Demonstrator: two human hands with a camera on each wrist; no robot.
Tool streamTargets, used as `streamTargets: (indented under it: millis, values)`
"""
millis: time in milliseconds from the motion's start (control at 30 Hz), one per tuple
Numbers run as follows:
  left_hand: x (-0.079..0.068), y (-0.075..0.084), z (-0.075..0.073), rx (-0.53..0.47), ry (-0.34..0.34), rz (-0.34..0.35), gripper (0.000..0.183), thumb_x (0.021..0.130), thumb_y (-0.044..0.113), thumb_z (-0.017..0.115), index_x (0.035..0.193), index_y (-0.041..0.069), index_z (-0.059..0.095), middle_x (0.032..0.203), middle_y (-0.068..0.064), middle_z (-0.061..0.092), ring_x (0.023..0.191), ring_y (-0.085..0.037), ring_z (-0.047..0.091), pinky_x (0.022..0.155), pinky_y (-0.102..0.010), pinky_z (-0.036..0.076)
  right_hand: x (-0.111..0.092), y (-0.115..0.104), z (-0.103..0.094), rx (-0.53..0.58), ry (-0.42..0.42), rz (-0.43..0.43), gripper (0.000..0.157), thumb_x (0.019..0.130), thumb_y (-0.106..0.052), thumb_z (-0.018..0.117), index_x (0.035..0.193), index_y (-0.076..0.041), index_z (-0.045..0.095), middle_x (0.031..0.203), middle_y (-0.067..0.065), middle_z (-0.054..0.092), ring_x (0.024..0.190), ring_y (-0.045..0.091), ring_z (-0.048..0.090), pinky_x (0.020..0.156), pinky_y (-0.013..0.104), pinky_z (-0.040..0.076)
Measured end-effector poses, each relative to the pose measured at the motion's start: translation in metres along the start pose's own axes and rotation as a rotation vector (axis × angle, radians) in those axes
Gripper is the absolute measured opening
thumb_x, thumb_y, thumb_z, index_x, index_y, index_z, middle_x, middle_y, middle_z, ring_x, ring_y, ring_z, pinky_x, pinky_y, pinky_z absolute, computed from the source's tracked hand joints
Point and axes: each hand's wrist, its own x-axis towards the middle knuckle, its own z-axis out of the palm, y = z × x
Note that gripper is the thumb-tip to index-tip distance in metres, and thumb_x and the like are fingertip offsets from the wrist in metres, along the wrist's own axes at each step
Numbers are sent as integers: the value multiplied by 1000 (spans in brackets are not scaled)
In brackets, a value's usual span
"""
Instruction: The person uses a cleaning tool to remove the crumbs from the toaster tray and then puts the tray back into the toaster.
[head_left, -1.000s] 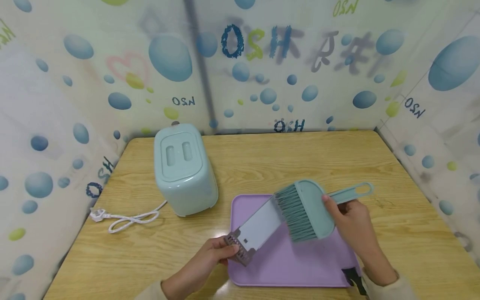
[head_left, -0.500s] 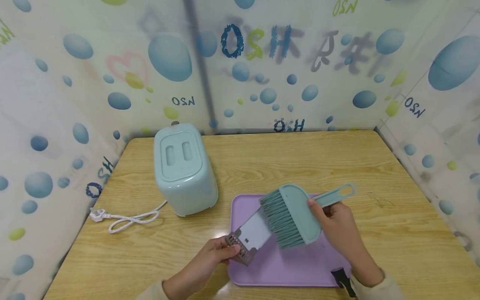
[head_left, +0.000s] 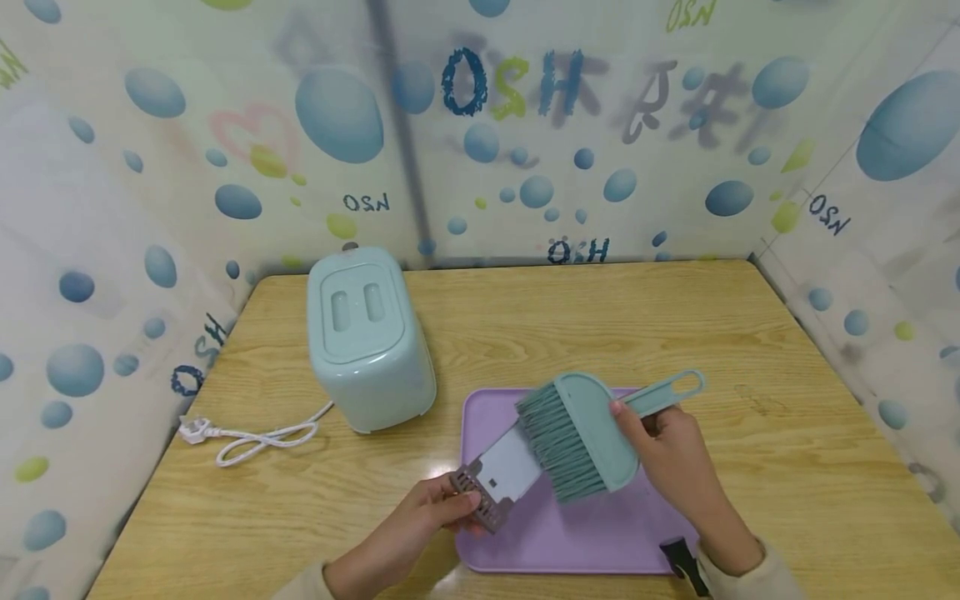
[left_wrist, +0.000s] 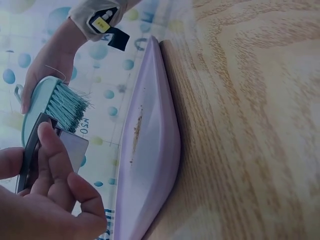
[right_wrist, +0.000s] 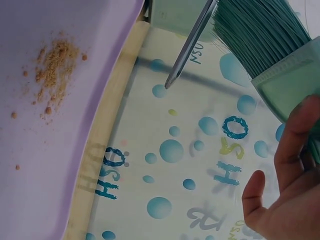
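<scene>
My left hand (head_left: 427, 508) pinches the grey slotted end of a metal crumb tray (head_left: 512, 468), which slants above a purple tray (head_left: 570, 537). In my right hand (head_left: 678, 450) is a light green hand brush (head_left: 600, 429), gripped where the handle meets the head. The bristles (head_left: 562, 446) lie over the far part of the crumb tray and hide it in the head view. Brown crumbs (right_wrist: 56, 72) are scattered on the purple tray in the right wrist view.
A pale blue toaster (head_left: 375, 367) with a lid on top stands at the left on the wooden table (head_left: 675, 312). Its white cord (head_left: 262, 440) and plug lie beside it. Patterned walls enclose the table's back and sides.
My right hand has moved left and slightly down with the brush, its bristles sliding along over the crumb tray toward the left hand. The left hand has stayed nearly still.
</scene>
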Motion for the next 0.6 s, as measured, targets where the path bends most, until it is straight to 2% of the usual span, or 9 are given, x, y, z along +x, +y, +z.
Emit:
streamTargets:
  millis: [133,333,600]
  values:
    - [-1,-1,0,-15,-33,17,32,91,21,53,109,-6,54,84,9,65,70,-7,61,78,-28,43,0,0,0,1,-1,-1,30,93,-30,54,93,-1,60,80,12,67,62,6,55,52,24,47]
    - [-2,-3,0,-21,-85,85,24,91,17,53,106,-1,55,83,12,65,66,-3,62,76,-25,46,0,-1,1,-5,-4,14,31,92,-32,55,92,-1,60,80,12,66,62,6,55,52,23,46]
    - [-2,-1,0,-32,-118,80,28,92,17,51,111,-4,53,85,12,66,67,-4,62,80,-26,43,0,-4,2,23,-7,14,29,92,-30,55,93,-1,61,79,12,67,62,4,57,53,23,48]
